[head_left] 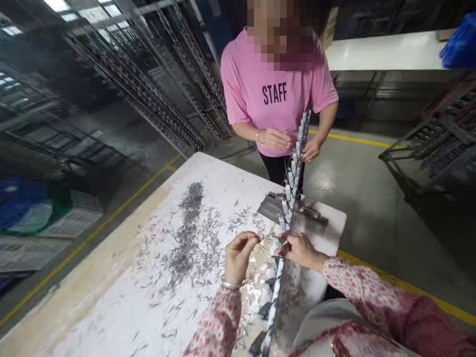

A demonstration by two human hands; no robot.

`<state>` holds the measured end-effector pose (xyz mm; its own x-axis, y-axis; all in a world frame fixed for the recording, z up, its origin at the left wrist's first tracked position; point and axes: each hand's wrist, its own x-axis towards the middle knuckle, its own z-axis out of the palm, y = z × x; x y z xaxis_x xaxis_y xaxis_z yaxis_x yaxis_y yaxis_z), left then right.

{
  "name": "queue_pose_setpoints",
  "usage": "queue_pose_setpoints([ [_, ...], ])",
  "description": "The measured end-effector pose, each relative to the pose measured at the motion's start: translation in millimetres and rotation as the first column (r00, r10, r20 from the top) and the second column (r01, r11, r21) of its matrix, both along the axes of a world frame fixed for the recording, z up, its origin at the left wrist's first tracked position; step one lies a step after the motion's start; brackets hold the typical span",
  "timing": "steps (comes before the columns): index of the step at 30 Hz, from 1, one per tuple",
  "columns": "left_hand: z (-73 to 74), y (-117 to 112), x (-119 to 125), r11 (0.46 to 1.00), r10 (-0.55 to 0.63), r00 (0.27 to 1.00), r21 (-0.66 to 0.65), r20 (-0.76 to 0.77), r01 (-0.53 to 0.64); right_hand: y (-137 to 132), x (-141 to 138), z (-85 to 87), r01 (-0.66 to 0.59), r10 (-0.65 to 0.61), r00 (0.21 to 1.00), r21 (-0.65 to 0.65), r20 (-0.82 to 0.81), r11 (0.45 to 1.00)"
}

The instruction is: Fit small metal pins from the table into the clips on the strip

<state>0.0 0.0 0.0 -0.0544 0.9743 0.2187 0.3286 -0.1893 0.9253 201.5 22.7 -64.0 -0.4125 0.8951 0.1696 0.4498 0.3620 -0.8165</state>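
A long, thin metal rack strung with small pale-grey tabs (289, 198) ran slantwise across the white, scuffed tabletop (122, 297), from the wearer's lap up to the far edge. The wearer's right hand (300, 249) was closed on the rack about midway, fingers pinched around one of its tabs. The left hand (238, 255) sat just beside it, thumb and fingertips pressed together on something too small to make out, perhaps a sliver pulled from the rack.

Across the tabletop a co-worker in a pink T-shirt (275, 94) steadied the rack's upper end with one hand (311, 149), the other hand (275, 139) held curled near it.

The risks looked plain enough to me. Grey metal shavings (186, 233) lay scattered thickly over the tabletop right up to the wearer's wrists, and bare skin dragged through them could have been pricked or cut. The rack was held at two points only, so a tug from either person could have jerked it out of the other's grip, bent it, or shaken tabs loose. A flat grey metal plate (273, 206) lay under the rack near the far edge, where the rack might have snagged.
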Motion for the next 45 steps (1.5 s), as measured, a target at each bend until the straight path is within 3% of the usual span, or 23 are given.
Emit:
queue_pose_setpoints([
  [3, 22.4, 7, 8, 0.986, -0.109, 0.972, 0.101, -0.208, 0.132, -1, 2, 0.4, -0.032, 0.031, 0.997, 0.005, 0.072, 0.999],
  [6, 38.4, 11, 13, 0.963, -0.187, 0.915, 0.118, -0.356, 0.243, 0, 3, 1.1, -0.047, 0.047, 0.992, 0.004, 0.118, 0.999],
  [12, 50.9, 18, 18, 0.894, -0.276, 0.774, 0.143, -0.57, 0.425, 2, 2, 2.4, -0.055, 0.054, 0.988, -0.003, 0.146, 0.999],
  [21, 55.7, 25, 23, 0.83, -0.354, 0.717, 0.151, -0.601, 0.537, 3, 5, 4.9, -0.088, 0.089, 0.985, -0.016, 0.145, 0.996],
  [31, 49.1, 24, 24, 0.824, -0.387, 0.75, 0.165, -0.536, 0.542, 3, 6, 2.6, -0.106, 0.104, 0.986, 0.006, 0.133, 0.994],
  [33, 32.9, 29, 12, 0.871, -0.355, 0.822, 0.164, -0.445, 0.464, 3, 7, 0.8, -0.102, 0.099, 0.988, 0.02, 0.118, 0.995],
  [35, 1.8, 35, -7, 0.967, -0.193, 0.914, 0.088, -0.357, 0.238, 1, 8, -0.1, -0.111, 0.109, 0.99, 0.016, 0.092, 0.994],
  [36, -18.6, 37, -19, 0.998, -0.06, 0.932, 0.01, -0.358, 0.068, 0, 9, -0.2, -0.122, 0.121, 0.99, 0.009, 0.07, 0.992],
  [37, -41.0, 39, -32, 0.991, 0.027, 0.896, -0.108, -0.444, -0.083, -1, 11, -0.1, -0.136, 0.136, 0.99, 0.004, 0.042, 0.991],
  [38, -64.3, 40, -44, 0.949, 0.004, 0.821, -0.257, -0.571, -0.184, -3, 13, -0.1, -0.143, 0.143, 0.99, 0.0, 0.011, 0.99],
  [42, -144.3, 29, -76, 0.857, -0.102, 0.725, -0.431, -0.681, -0.284, -16, 26, -3.0, -0.029, 0.035, 0.991, 0.044, -0.126, 0.999],
  [45, -179.3, 18, -75, 0.821, -0.175, 0.689, -0.491, -0.704, -0.293, -27, 34, -6.6, 0.006, 0.01, 0.982, 0.084, -0.187, 0.996],
])
